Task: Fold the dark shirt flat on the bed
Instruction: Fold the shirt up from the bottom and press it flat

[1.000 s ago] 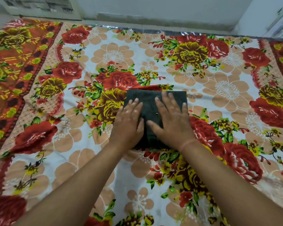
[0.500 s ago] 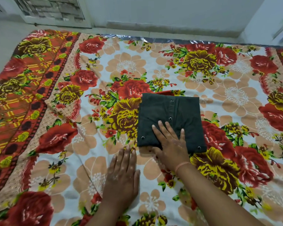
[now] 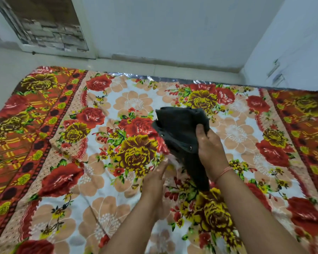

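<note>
The dark folded shirt (image 3: 180, 129) with metal snap buttons is lifted off the bed, tilted, near the middle of the flowered bedsheet (image 3: 103, 162). My right hand (image 3: 208, 145) grips its right side, thumb on top and fingers underneath. My left hand (image 3: 154, 178) is below and left of the shirt, fingers straight, edge-on above the sheet, holding nothing. A thin orange thread circles my right wrist.
The bed fills the lower view; its far edge (image 3: 173, 78) meets a pale floor strip and a white wall (image 3: 173, 24). A window or door frame (image 3: 50, 28) stands at the back left. A white wall or cabinet (image 3: 292, 43) rises at the right.
The shirt lay flat under my pressing hands; now my right hand has picked it up and lifted it. My left hand came off the sheet and turned edge-on. The camera rose.
</note>
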